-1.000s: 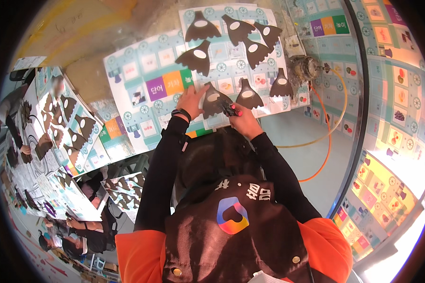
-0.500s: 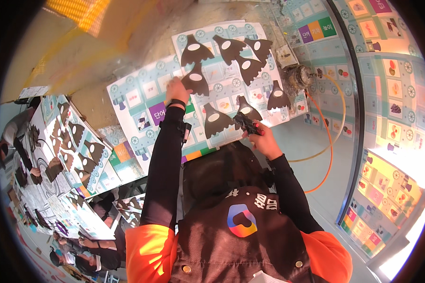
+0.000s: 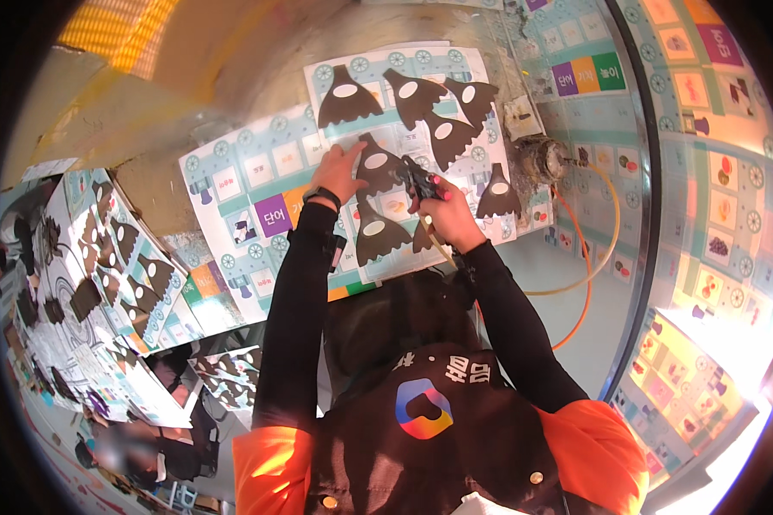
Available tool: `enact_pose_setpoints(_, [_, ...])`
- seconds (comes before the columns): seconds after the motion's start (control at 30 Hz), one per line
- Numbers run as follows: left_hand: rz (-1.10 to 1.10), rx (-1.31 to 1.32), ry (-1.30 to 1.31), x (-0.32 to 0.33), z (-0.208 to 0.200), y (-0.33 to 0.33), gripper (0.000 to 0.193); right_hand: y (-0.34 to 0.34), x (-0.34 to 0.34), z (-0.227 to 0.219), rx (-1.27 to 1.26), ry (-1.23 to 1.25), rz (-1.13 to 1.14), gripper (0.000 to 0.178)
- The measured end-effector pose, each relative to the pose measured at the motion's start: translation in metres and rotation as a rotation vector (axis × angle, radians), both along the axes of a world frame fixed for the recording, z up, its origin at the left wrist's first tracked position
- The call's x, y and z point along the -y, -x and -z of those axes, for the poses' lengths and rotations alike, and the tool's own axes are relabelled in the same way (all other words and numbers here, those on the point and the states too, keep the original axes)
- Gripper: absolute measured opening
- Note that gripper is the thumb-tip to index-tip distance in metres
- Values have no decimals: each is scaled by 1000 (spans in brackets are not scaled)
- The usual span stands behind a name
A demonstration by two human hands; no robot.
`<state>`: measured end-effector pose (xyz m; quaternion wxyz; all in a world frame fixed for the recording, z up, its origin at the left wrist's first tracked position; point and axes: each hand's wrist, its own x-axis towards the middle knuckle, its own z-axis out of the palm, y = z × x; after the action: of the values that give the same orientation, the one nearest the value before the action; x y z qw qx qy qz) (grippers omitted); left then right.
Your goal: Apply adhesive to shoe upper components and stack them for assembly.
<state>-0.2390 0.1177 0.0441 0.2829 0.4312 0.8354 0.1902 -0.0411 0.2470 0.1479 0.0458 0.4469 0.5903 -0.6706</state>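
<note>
On the printed sheets (image 3: 232,180) lie several black, flared cut-out pieces with scalloped edges and white ovals. My left hand (image 3: 338,176) has its fingers and thumb apart at the left edge of one such cut-out (image 3: 378,161). In my right hand (image 3: 452,220) is a black gun-like tool (image 3: 419,180) with pinkish-red parts, its front over that piece's right side. A pale hose (image 3: 438,243) shows beside the hand. Other cut-outs lie around, one at the upper left (image 3: 349,96) and one nearer me (image 3: 378,232). Another cut-out is partly hidden below my right hand.
A crusted fitting (image 3: 541,161) with yellow and orange hoses (image 3: 586,249) stands at the right edge of the work surface. Beyond a dark bar (image 3: 648,172) hang more printed sheets. To the left, another table (image 3: 133,275) bears similar cut-outs, with people beside it.
My right hand has moved up and left with the tool, over the middle cut-out. That cut-out now lies slightly further right and lower; my left hand has shifted right and its fingers have spread.
</note>
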Motion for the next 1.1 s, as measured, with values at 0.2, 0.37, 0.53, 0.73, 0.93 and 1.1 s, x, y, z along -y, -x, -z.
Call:
enact_pose_setpoints(0.2, [43,34,27,4,9,10,90,39,-11,22,113,-175,-146,29])
enact_pose_setpoints(0.37, [33,50,32,1,9,8,90,38,-16,42,84,-127,-151,30])
enact_pose_setpoints(0.53, [18,49,31,8,13,7,90,42,-14,33,216,-73,-254,34])
enact_pose_setpoints(0.73, [34,55,12,4,12,9,90,41,-22,40,123,-117,-201,41])
enact_pose_setpoints(0.93, [28,61,9,5,12,8,91,24,-21,58,163,-292,-199,40])
enact_pose_setpoints(1.1, [35,46,-9,2,12,7,91,30,-10,52,119,-242,-167,41])
